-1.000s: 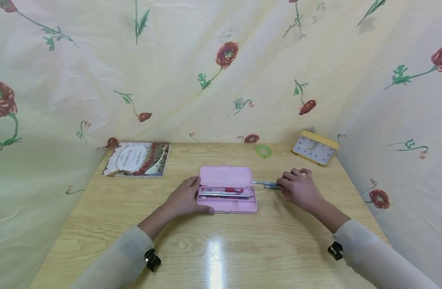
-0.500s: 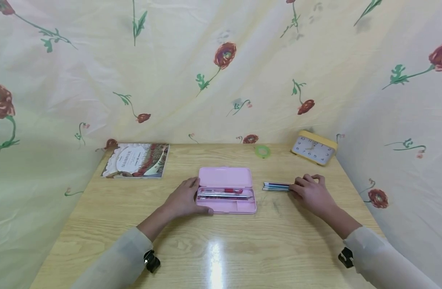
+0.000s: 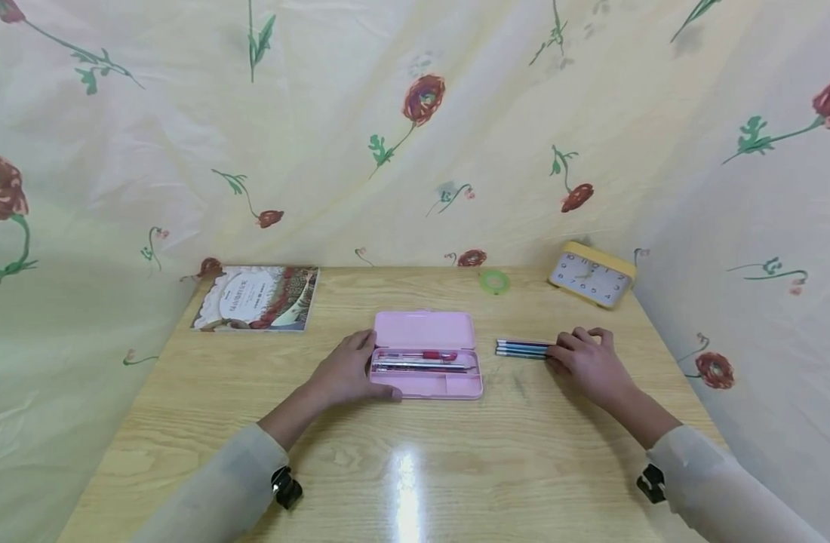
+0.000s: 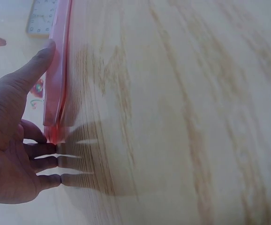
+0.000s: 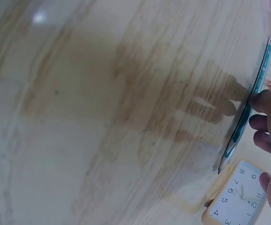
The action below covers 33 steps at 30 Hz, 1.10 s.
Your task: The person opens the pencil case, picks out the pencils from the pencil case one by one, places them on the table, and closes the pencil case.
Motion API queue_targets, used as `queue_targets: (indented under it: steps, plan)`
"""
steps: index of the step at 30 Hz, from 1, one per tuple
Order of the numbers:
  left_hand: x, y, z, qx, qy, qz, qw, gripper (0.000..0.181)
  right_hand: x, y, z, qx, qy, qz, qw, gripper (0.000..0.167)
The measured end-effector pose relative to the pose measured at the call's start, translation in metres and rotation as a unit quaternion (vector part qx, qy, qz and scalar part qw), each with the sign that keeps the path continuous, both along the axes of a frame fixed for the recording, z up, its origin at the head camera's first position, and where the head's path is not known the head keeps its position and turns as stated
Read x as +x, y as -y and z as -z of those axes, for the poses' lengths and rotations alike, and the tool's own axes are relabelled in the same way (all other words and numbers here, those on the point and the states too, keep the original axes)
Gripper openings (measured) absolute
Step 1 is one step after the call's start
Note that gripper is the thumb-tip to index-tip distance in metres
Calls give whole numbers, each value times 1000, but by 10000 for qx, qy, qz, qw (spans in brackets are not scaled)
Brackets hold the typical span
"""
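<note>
The pencils (image 3: 522,348) now lie farther right on the tabletop (image 3: 347,452), so they are apart from the pink pencil case (image 3: 425,330). The right hand (image 3: 587,364) seems to pinch their ends, partly hidden; the left hand (image 3: 347,371) grips the pencil case.

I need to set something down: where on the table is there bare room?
The widest patch of table lies before the pink pencil case, between the sleeves. Another lies behind the case, between booklet and green ring. Crowded: from the left hand across the case to the pencils and right hand.
</note>
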<state>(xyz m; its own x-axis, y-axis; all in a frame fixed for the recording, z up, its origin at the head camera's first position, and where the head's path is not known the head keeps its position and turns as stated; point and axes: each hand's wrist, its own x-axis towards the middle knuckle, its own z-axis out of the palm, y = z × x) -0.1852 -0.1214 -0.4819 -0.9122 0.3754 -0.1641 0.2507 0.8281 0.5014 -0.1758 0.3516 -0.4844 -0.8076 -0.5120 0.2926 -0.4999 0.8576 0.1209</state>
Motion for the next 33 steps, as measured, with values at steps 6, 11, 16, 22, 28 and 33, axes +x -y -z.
queue_targets:
  steps: [6, 11, 16, 22, 28, 33]
  plan:
    - [-1, 1, 0, 23, -4, 2, 10000, 137, -2, 0, 1, 23, 19, -29, 10000, 17]
    - [-1, 1, 0, 34, -4, -13, 10000, 137, -4, 7, -2, -108, -101, -83, 9999, 17]
    - [-1, 2, 0, -5, 4, -17, 10000, 137, -9, 33, -10, -416, -158, -302, 9986, 17]
    - [-2, 1, 0, -21, 16, 3, 10000, 138, -19, 74, -16, -551, 98, -577, 9968, 13]
    - [-1, 0, 1, -37, 23, 21, 10000, 138, -23, 110, -17, -507, 385, -932, 9936, 13]
    - [-1, -1, -1, -55, 21, 18, 10000, 138, -23, 132, -17, -295, 586, -1394, 9881, 17]
